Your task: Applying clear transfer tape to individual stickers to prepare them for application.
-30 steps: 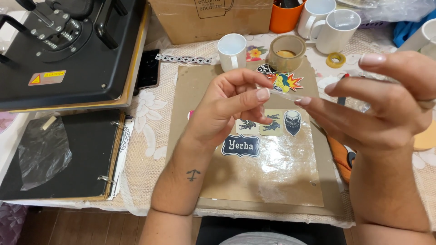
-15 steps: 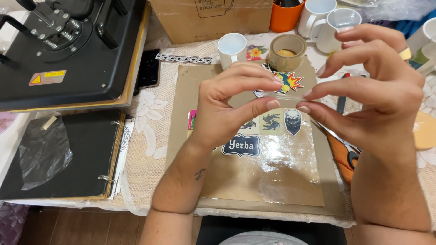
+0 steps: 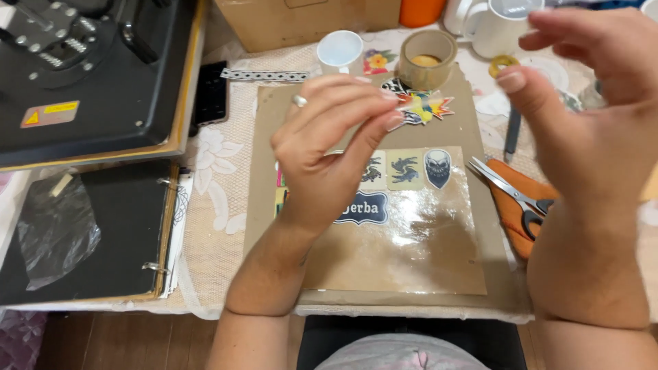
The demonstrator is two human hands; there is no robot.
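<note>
My left hand (image 3: pixel 329 147) is raised over a brown cardboard sheet (image 3: pixel 384 274), its thumb and fingertips pinched on a small thin pale piece that is hard to make out. My right hand (image 3: pixel 582 116) hovers at the right, blurred, with thumb and fingers spread and nothing visible in it. On the cardboard, under a glossy clear film (image 3: pixel 418 233), lie a dark label-shaped sticker (image 3: pixel 367 209), beige squares with dark creatures (image 3: pixel 404 169) and a mask-shaped sticker (image 3: pixel 437 168). A small heap of colourful stickers (image 3: pixel 428 106) lies just beyond my left fingertips.
A brown tape roll (image 3: pixel 427 58), a white cup (image 3: pixel 340 51), white mugs (image 3: pixel 493 24) and a cardboard box (image 3: pixel 308 20) stand at the back. Scissors (image 3: pixel 510 192) lie on an orange cloth at right. A black heat press (image 3: pixel 89 68), a black binder (image 3: pixel 89 233) and a dark handset (image 3: pixel 211 92) are at left.
The two hands were pinched close together over the stickers. Now my right hand has drawn away to the right and opened, while my left hand stays pinched.
</note>
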